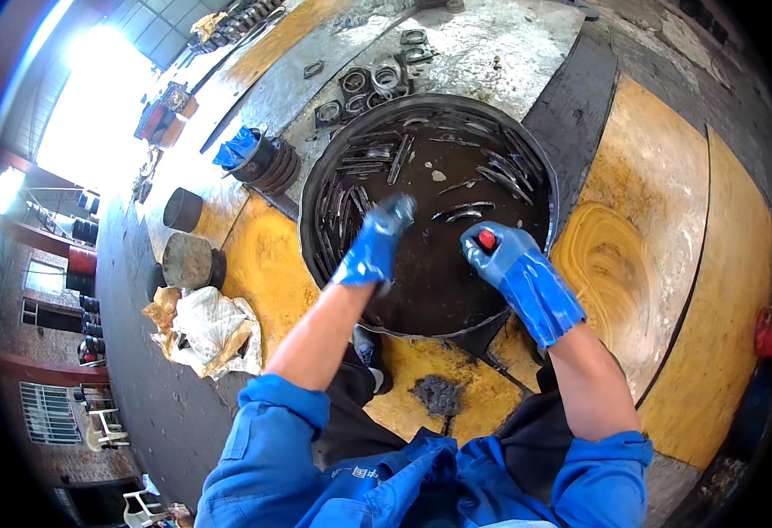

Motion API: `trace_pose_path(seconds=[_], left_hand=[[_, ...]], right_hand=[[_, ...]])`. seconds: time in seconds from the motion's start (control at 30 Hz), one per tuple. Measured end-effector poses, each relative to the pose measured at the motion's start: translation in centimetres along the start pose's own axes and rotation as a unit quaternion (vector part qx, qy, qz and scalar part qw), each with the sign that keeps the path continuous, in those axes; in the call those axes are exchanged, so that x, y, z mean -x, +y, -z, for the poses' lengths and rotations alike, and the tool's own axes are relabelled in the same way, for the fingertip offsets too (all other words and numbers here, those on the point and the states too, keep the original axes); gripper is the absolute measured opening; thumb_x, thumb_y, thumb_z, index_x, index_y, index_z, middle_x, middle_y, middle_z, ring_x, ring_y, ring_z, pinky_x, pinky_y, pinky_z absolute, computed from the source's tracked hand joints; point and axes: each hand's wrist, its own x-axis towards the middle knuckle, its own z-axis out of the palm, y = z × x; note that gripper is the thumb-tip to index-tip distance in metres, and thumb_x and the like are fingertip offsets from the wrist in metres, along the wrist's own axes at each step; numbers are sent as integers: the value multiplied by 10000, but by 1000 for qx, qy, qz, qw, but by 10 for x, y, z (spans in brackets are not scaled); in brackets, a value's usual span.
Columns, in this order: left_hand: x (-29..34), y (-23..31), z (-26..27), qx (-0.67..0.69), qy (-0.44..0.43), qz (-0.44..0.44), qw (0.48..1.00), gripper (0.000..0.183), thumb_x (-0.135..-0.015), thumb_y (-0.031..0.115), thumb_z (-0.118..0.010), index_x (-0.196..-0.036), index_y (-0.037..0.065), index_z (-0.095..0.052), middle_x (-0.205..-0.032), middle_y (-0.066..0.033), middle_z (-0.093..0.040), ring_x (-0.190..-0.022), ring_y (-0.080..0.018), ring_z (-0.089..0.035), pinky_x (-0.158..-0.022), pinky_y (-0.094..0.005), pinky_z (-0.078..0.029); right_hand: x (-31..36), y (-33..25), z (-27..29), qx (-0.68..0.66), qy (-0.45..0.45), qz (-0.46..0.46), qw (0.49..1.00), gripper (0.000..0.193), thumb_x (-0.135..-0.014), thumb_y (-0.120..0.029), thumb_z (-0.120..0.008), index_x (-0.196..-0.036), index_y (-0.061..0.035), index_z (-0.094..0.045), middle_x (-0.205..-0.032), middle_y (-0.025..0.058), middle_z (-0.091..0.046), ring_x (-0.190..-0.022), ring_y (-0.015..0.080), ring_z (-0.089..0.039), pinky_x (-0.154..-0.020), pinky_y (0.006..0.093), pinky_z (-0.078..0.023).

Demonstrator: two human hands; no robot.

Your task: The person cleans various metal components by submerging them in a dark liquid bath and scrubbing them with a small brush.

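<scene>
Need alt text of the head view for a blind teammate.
A blue-gloved left hand and right hand hover over a round tub of dark liquid and strips. The right grips a red object; the left is blurred. A white bag lies left of the tub.

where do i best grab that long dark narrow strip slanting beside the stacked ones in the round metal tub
Probably by its nearer end, coming from the right: the long dark narrow strip slants with dark brown liquid along that side, while stacked dark strips crowd its left.
</scene>
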Motion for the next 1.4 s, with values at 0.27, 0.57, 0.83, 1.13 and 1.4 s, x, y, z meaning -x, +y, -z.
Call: trace_pose_path(seconds=[0.27, 0.57, 0.83, 1.13, 1.4], left_hand=[[49, -32, -114, -213, 33, 244, 946, 727, -907, 390, -805, -1421, -57, -548, -1347, -252, -657, -1193, -341, -665, -1003, -423, -529], [39, -110, -115, -380, -128, 132, 907, 545, -825, 350, -823, -1279, 76, -696, -1190, -219, -731, -1103, -379, -702, -938, -460, -554], [33, -16, -185, -402, -64, 284, 868, 625, -847, 462, -803, -1289, 36, -685, -1199, -233, -727, -1126, -376, -704, -940, -450, -560], [30, -121, -132, -478, -76, 213, 849, 564, -868, 389, -769, -1291, 30, -670, -1198, -243, -718, -1121, -404, -692, -955, -453, -566], [18, -48, -155, -519, -130, 251, 806, 404, -811, 311, -786, -1102, 32, -776, -1162, -249, -732, -1111, -415, -703, -940, -468, -582]], right_hand=[[8, -2, 18, 97, 12, -31, 995, 192, -925, -292, -682, -1035, -151, -753, -994, 147, -756, -956, 369, -719, -833, 441, -573], [-3, -19, 17, 87, 40, -6, 995, 224, -908, -322, -685, -1056, -170, -755, -1011, 154, -749, -965, 388, -705, -836, 469, -573], [-8, 32, 48, 6, 136, -50, 989, 241, -914, -326, -692, -1059, -141, -747, -968, 166, -742, -904, 369, -717, -789, 409, -564], [-7, 19, 60, 6, 104, -86, 991, 336, -928, -427, -630, -1128, -181, -741, -1087, 162, -749, -1024, 388, -706, -916, 459, -566], [-10, 35, 57, 4, 121, -71, 990, 343, -938, -420, -618, -1118, -156, -741, -1068, 170, -750, -1011, 386, -710, -908, 455, -568]])
